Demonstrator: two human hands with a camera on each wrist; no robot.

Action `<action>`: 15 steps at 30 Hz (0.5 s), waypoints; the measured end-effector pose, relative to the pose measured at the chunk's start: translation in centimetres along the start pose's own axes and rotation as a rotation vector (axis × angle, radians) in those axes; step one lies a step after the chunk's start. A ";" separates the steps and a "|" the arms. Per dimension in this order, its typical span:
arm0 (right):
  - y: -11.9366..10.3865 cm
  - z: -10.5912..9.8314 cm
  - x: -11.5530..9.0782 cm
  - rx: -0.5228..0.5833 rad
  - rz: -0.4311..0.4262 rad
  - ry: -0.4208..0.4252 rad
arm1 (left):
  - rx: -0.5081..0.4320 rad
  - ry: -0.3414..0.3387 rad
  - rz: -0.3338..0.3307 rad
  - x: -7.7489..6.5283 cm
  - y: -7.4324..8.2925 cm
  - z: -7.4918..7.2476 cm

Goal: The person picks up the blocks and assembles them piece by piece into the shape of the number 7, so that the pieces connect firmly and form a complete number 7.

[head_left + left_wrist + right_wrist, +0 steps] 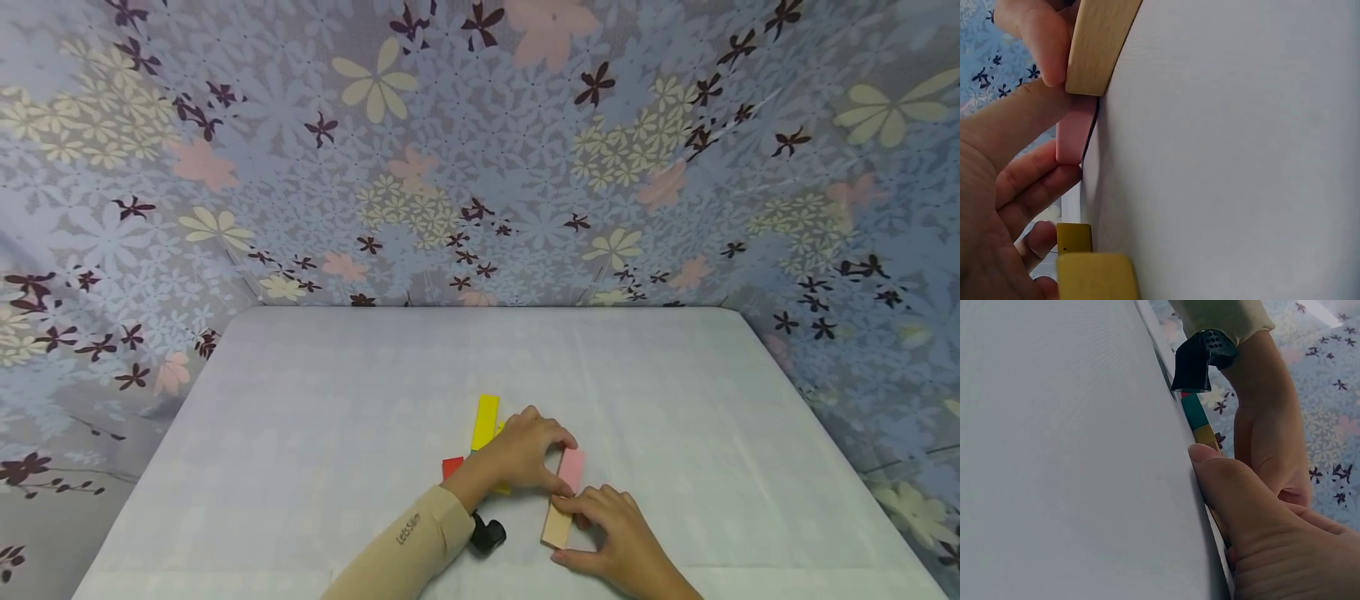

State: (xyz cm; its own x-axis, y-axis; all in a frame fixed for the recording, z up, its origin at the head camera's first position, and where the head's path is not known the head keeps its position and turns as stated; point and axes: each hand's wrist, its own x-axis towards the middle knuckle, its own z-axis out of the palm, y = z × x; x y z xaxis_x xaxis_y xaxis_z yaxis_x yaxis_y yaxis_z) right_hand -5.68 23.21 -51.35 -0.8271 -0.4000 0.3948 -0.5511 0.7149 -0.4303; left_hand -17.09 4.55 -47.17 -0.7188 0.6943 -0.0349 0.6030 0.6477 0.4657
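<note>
I list: left hand [525, 454], finger and thumb pinching pink block [573, 468]; right hand [613, 529] likewise, wooden block [557, 528], just beside, on table [337, 433]. Outward: yellow block [486, 421], red block [452, 467]. Likely fault: crowded fingertips knocking both askew.

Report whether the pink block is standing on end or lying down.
The pink block is lying down: the head view shows its long side running along the white tabletop.
</note>
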 end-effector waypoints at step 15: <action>-0.1 0.0 0.1 -0.017 0.006 -0.012 | -0.012 -0.028 0.022 -0.6 0.0 -0.8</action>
State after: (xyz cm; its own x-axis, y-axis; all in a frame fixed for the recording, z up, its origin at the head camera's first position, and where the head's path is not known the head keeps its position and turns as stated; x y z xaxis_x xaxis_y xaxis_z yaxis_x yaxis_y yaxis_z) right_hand -5.72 23.12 -51.27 -0.8316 -0.4026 0.3826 -0.5446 0.7267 -0.4188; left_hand -16.92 3.83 -46.49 -0.6954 0.7169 -0.0498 0.6141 0.6289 0.4768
